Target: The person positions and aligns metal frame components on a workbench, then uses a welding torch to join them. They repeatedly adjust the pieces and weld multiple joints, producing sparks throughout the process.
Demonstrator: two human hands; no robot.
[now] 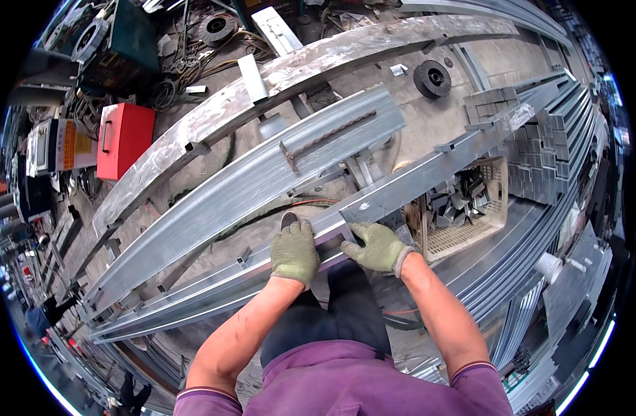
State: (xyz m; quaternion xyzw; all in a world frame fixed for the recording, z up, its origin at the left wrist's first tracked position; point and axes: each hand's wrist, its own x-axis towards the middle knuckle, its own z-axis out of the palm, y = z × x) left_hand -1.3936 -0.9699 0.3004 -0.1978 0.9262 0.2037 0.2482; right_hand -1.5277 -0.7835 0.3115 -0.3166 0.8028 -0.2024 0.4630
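Note:
Both my hands wear green work gloves. My left hand [294, 251] lies over a long galvanized metal channel [200, 292], its fingers curled across the top. That channel runs from the far lower left to the space between my hands. At its right end, my right hand [379, 247] grips the edge, thumb on the near side and fingers on the far side. The channel's end meets a grey steel rail [415, 179] that continues up to the right. A dark rounded tip [288, 220] shows just beyond my left fingers; I cannot make out what it is.
A plastic crate [499, 208] of metal offcuts stands right of my right hand. Stacked profiles [540, 156] lie farther right. Beyond the channel, a wide metal panel [249, 177] carries a twisted rod [332, 139]. A red box [124, 142] and black spool [431, 79] are farther off.

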